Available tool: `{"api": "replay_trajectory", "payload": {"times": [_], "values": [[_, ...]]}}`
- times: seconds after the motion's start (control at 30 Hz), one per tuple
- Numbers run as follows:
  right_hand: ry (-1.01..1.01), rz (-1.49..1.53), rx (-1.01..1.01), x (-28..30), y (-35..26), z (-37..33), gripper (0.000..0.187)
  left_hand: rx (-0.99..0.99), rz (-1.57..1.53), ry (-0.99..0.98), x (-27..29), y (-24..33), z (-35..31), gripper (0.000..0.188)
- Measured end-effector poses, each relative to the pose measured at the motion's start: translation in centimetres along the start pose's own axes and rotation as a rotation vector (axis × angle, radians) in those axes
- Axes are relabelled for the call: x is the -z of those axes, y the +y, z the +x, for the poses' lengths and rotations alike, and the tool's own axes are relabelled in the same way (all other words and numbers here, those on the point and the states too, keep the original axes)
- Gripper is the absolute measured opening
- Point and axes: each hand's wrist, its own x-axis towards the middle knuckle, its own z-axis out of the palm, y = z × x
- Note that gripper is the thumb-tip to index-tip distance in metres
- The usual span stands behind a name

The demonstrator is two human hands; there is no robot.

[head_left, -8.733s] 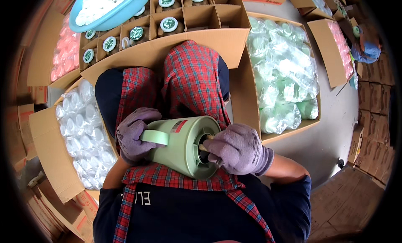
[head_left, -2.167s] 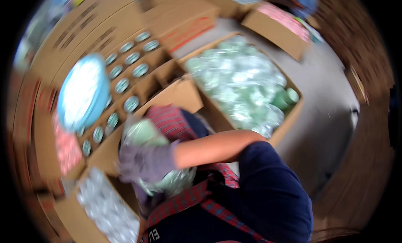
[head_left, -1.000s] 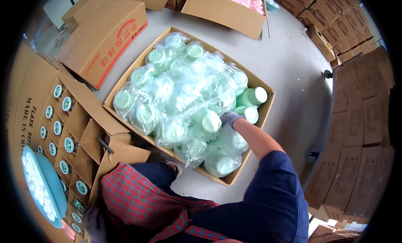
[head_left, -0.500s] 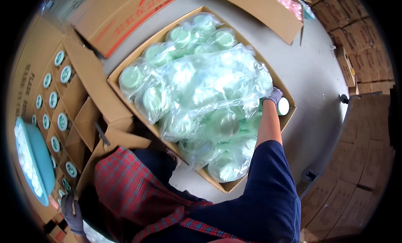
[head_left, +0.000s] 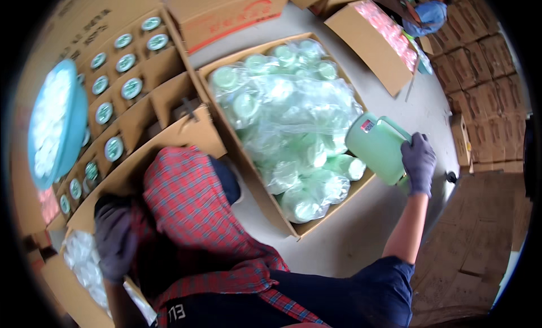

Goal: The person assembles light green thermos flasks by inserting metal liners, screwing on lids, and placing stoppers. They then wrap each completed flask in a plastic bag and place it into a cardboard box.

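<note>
One green jug (head_left: 377, 146) gripped by the right hand (head_left: 418, 162) hangs beside the carton (head_left: 248, 158) of bagged jugs.

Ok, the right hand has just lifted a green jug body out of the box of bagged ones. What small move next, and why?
Probably bring the green jug body in over the lap. The right hand holds it out past the box rim at full reach, while the left hand waits empty by the knee.

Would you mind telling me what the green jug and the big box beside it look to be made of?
The green jug, held by the gloved right hand, looks like smooth moulded plastic with a soft sheen. The big box is plainly brown corrugated cardboard, matte, with folded flaps.
</note>
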Motion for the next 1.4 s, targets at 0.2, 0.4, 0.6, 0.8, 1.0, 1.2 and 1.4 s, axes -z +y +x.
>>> {"api": "replay_trajectory", "payload": {"times": [0.2, 0.4, 0.6, 0.8, 1.0, 1.2, 1.4], "values": [[-0.462, 1.374, 0.115, 4.8, -21.2, -12.7, 0.022, -0.238, -0.404, 0.299, 0.8, 2.0, 1.0, 0.096], [-0.618, 1.443, 0.66, 0.9, -39.2, -26.0, 0.027, 0.108, -0.599, 0.353, 7.8, -0.4, -6.0, 0.041], [-0.004, 1.341, 1.195, 7.6, -42.7, -24.2, 0.055, 0.24, -0.536, 0.643, 1.1, -0.4, -6.0, 0.043], [-0.079, 1.276, 1.141, 5.2, -43.9, -25.2, 0.078, 0.184, -0.542, 0.373, 1.5, -4.5, -7.0, 0.045], [-0.014, 1.263, 0.847, 1.4, -41.4, -22.2, 0.074, 0.539, -0.757, 0.394, 0.8, -3.7, -7.1, 0.057], [-0.481, 1.412, 0.737, -0.4, -43.1, -20.4, 0.093, -0.519, -0.884, 0.442, 1.7, -2.9, -5.4, 0.072], [-0.564, 1.456, 0.801, -1.4, -42.9, -20.4, 0.077, -0.405, -0.849, 0.337, 1.7, -6.2, -5.6, 0.078]]}}
